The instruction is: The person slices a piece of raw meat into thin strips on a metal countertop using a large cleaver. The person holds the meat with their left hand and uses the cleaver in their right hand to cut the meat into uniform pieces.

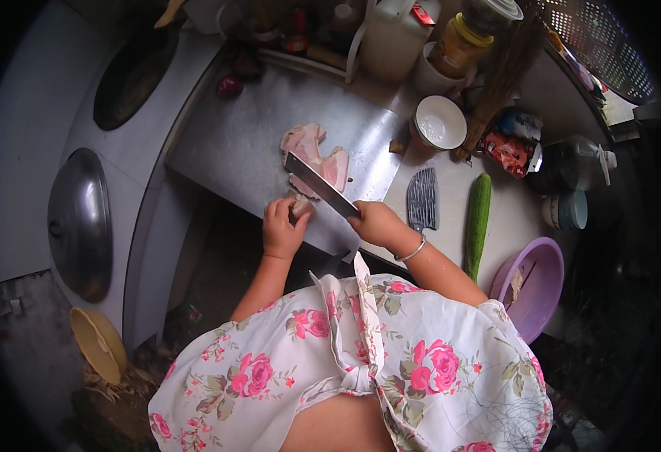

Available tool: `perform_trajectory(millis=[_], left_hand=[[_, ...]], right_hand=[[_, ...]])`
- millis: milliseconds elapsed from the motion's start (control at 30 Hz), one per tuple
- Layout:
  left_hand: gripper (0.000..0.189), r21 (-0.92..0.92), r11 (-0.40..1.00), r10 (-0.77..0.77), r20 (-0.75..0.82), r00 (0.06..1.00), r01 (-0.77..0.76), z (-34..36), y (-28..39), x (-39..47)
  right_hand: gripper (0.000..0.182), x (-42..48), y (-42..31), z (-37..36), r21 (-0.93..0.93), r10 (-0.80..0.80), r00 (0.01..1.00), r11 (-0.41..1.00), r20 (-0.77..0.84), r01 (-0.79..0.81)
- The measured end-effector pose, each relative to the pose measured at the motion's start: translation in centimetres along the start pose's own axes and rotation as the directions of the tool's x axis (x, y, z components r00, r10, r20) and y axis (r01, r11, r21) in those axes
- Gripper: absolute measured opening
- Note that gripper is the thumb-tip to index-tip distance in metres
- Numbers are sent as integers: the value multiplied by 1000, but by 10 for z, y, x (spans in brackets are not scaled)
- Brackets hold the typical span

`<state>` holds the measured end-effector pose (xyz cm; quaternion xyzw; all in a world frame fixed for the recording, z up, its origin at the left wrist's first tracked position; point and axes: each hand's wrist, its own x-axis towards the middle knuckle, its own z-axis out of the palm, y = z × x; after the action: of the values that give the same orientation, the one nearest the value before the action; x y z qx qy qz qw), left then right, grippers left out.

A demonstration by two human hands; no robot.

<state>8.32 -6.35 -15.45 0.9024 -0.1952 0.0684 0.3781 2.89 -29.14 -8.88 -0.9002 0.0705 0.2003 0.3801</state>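
Observation:
Several slices of pale pink meat (307,148) lie in an overlapping pile on a metal work surface (223,135). My right hand (381,223) grips a kitchen knife (322,183), its broad blade slanting up and left across the near side of the slices. Whether the edge touches them, I cannot tell. Just left of the blade, my left hand (284,226) holds a small chunk of meat (301,208) between thumb and fingers, by the surface's front edge. Most of the knife's handle is hidden in my fist.
Right of the metal surface lie a dark patterned cleaver (423,198) and a long green cucumber (478,226). Beyond them are a white bowl (440,121) and a purple basin (533,288). A red onion (229,86) sits at the far left. A domed metal lid (82,226) rests on the stove counter.

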Motion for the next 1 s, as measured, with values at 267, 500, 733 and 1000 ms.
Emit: perform_trajectory(millis=[267,500,733,1000], left_hand=[[36,-86,995,-47,-32,998,44,1,9,-3],[31,-79,997,1,-60,998,-6,4,6,-6],[25,6,991,136,-82,987,-136,3,10,-4],[29,0,979,204,-64,977,-205,8,0,1]], right_hand=[[19,-20,-29,-10,-1,-137,990,991,-37,137],[18,-25,-43,-13,-245,-143,989,958,39,148],[14,-32,-44,-18,-304,-209,976,928,60,217],[13,-30,-44,-20,-329,-192,976,919,101,215]])
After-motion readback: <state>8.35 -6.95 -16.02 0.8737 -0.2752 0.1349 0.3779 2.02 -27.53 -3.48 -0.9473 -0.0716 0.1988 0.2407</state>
